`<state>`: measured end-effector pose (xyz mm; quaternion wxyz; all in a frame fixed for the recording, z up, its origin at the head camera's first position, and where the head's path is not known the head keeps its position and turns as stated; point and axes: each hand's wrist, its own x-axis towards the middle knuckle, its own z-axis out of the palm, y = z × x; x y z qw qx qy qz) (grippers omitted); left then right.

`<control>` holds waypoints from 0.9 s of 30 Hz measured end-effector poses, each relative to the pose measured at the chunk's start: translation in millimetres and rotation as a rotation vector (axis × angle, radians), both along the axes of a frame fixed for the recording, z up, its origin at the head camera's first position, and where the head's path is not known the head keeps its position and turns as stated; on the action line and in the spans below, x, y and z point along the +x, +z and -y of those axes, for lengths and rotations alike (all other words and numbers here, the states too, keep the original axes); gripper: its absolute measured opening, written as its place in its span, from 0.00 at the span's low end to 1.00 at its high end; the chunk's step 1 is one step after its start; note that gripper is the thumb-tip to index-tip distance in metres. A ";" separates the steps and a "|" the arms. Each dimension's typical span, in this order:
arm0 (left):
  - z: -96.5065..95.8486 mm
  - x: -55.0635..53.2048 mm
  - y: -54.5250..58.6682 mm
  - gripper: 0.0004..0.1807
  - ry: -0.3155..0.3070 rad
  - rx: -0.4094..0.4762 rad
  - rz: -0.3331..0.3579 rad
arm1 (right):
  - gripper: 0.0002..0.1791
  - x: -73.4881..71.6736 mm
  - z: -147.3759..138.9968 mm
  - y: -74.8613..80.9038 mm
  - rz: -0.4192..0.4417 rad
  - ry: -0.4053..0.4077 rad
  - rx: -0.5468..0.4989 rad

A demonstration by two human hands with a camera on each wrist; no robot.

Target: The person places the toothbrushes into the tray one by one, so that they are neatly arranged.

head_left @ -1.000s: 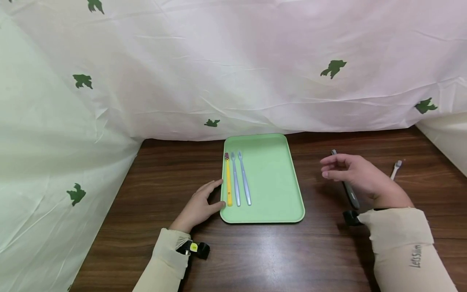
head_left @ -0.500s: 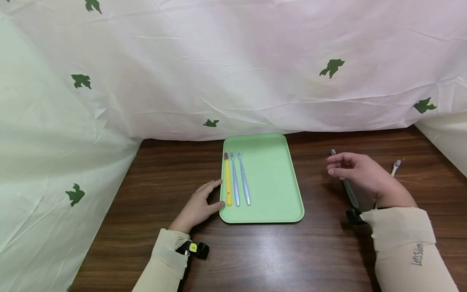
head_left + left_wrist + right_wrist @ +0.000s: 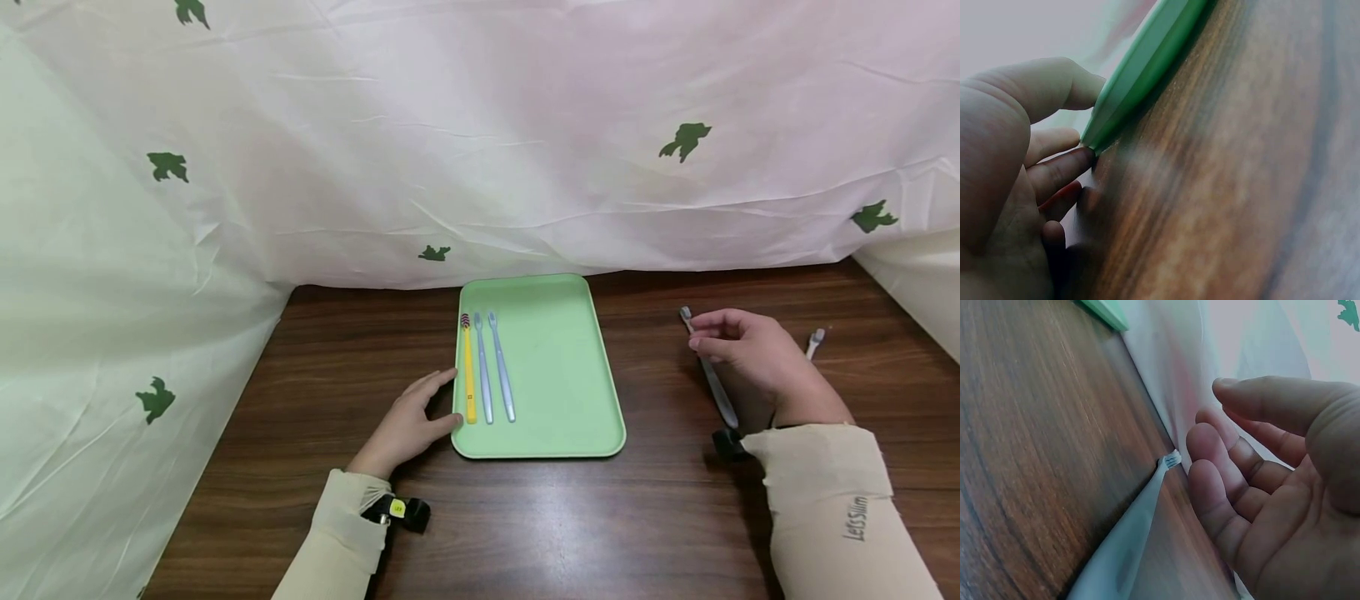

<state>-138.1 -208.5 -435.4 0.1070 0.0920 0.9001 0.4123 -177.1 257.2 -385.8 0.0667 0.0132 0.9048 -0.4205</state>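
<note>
A green tray (image 3: 562, 367) lies on the table with a yellow toothbrush (image 3: 470, 375) and two pale blue toothbrushes (image 3: 503, 375) along its left side. Against its left rim rests my left hand (image 3: 408, 425), fingers and thumb spread; the left wrist view has the fingertips touching the rim (image 3: 1125, 87). To the right of the tray, my right hand (image 3: 757, 358) hovers over a grey toothbrush (image 3: 718, 392) lying on the table, head pointing away. In the right wrist view its loosely bent fingers (image 3: 1207, 487) are apart from that toothbrush (image 3: 1122, 550), holding nothing.
Beyond the right hand lies a white toothbrush (image 3: 814, 340), its handle partly hidden by the hand. A white cloth (image 3: 525, 167) with green patches hangs at the back and sides of the brown wooden table (image 3: 360, 333).
My right hand has shifted to the right over the grey toothbrush, and its thumb and fingertips have come closer together. The left hand and the tray keep their places.
</note>
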 end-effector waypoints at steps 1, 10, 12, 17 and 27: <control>-0.1 0.0 0.0 0.38 0.000 0.001 -0.001 | 0.23 0.0 -0.4 0.0 -0.003 0.000 0.006; -0.6 -0.3 0.3 0.38 -0.002 0.001 -0.005 | 0.23 -0.5 -4.4 0.1 0.025 0.030 0.098; -0.7 -0.6 0.1 0.38 -0.001 0.000 -0.005 | 0.23 -0.8 -5.0 -0.5 0.033 0.038 0.112; -0.7 -0.9 -0.5 0.38 -0.002 -0.003 -0.009 | 0.24 -2.1 -6.3 -3.9 0.039 0.045 0.133; -1.1 -0.9 -0.3 0.38 -0.001 0.003 -0.009 | 0.24 -4.3 -7.2 -11.2 0.040 0.049 0.117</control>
